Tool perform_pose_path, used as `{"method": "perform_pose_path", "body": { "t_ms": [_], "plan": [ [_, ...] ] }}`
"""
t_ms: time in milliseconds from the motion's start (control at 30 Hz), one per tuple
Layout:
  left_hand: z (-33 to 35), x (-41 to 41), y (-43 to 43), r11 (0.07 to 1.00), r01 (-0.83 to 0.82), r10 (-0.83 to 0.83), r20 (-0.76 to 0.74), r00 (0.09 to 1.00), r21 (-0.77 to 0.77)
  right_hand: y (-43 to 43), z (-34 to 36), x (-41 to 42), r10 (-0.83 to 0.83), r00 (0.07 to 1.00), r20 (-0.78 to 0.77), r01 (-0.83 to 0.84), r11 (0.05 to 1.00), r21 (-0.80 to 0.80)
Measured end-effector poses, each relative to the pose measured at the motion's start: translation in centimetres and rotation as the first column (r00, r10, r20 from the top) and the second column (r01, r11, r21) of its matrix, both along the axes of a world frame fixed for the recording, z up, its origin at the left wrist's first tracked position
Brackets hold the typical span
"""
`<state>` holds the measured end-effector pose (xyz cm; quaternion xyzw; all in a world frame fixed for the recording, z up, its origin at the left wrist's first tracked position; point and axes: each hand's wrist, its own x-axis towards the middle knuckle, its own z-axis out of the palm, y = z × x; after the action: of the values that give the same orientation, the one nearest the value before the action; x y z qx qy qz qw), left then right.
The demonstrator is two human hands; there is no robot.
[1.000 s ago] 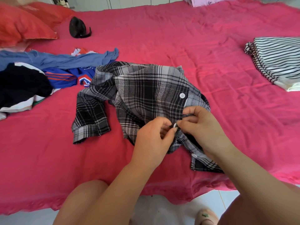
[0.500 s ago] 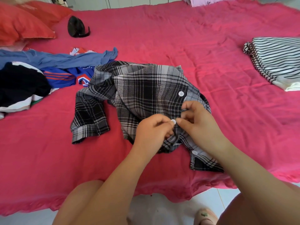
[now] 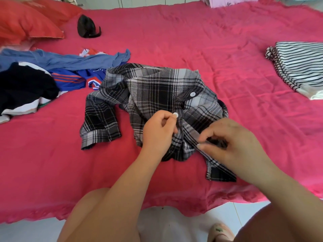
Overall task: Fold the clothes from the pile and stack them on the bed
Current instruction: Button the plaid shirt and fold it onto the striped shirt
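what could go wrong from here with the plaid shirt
1. The shirt lies bunched while the left hand pinches it by a button and the right hand pinches the front edge lower down. A button could go into the wrong hole.
2. The hem lies close to the edge of the bed, so a tug toward the person may drag the shirt off.
3. The sleeve is crumpled. Folding now would likely trap creases.

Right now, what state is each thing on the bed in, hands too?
Plaid shirt: unfolded, rumpled on the bed.
Left hand: pinching the shirt front by a white button.
Right hand: pinching the shirt's front edge.
Pile of clothes: unfolded, heaped.
Striped top: folded, lying flat.
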<state>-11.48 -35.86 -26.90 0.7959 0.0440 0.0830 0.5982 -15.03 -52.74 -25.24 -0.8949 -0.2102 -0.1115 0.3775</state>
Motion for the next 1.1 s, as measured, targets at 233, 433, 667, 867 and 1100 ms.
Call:
{"method": "perform_pose_path", "body": {
  "t_ms": [233,433,667,867,1100],
  "plan": [
    [-0.1,-2.5,0.2,0.952,0.056,-0.108,0.158,0.982,0.301,-0.5,-2.4,1.0,-0.054,0.994,0.091,0.085,0.921,-0.381],
    [-0.8,-5.3,0.6,0.7,-0.058,-0.321,0.385,0.865,0.712,-0.1,-2.2,0.9,-0.122,0.99,0.075,0.141,0.927,-0.348],
    [-1.3,-4.9,0.8,0.604,0.033,-0.157,0.079,0.984,0.796,-0.4,-2.1,0.4,-0.154,0.987,-0.051,0.138,0.964,-0.229],
    [-1.1,-4.4,1.3,0.763,-0.04,-0.041,0.111,0.993,0.645,0.0,-1.5,-0.1,-0.187,0.974,-0.127,0.165,0.971,-0.171],
    [3.3,-4.4,1.0,0.963,0.15,-0.158,-0.019,0.987,-0.222,0.8,-0.5,0.9,-0.224,0.958,-0.178,0.254,0.953,0.164]
  ]
}}
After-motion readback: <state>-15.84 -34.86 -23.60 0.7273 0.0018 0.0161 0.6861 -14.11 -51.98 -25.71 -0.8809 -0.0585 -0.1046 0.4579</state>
